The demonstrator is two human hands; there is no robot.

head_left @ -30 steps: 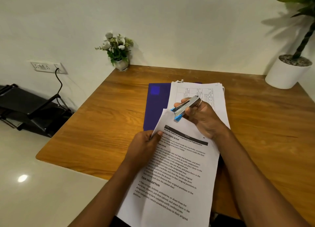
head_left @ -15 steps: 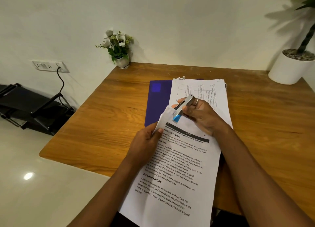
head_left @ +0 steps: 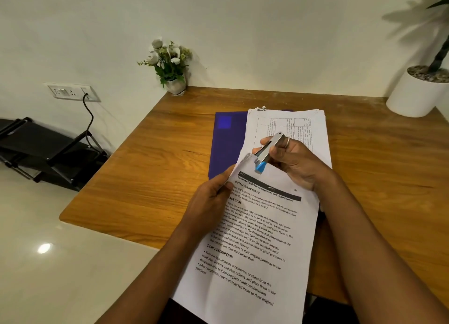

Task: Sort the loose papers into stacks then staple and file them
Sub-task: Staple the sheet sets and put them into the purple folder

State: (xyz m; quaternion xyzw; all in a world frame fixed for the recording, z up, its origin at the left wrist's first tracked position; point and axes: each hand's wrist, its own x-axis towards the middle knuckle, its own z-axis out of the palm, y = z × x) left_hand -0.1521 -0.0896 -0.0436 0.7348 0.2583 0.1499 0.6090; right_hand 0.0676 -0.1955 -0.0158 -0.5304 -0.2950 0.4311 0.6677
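Note:
A stack of printed papers [head_left: 257,238] is held tilted over the near edge of the wooden table [head_left: 150,178]. My left hand [head_left: 209,199] grips its upper left edge. My right hand [head_left: 289,160] holds a small silver stapler with a blue end [head_left: 266,153] over the stack's top left corner, and the corner sheets curl up beside it. A second paper stack [head_left: 286,126] lies flat behind my hands, partly covering a dark blue folder [head_left: 226,141].
A small white flower pot [head_left: 171,68] stands at the table's back left corner against the wall. A large white plant pot [head_left: 415,92] sits at the back right. Left of the table are a wall socket with a cable [head_left: 70,91] and a black rack [head_left: 43,148] on the floor.
The stapler has slid down a little onto the top left corner of the held stack. My left hand has shifted slightly up the paper's edge.

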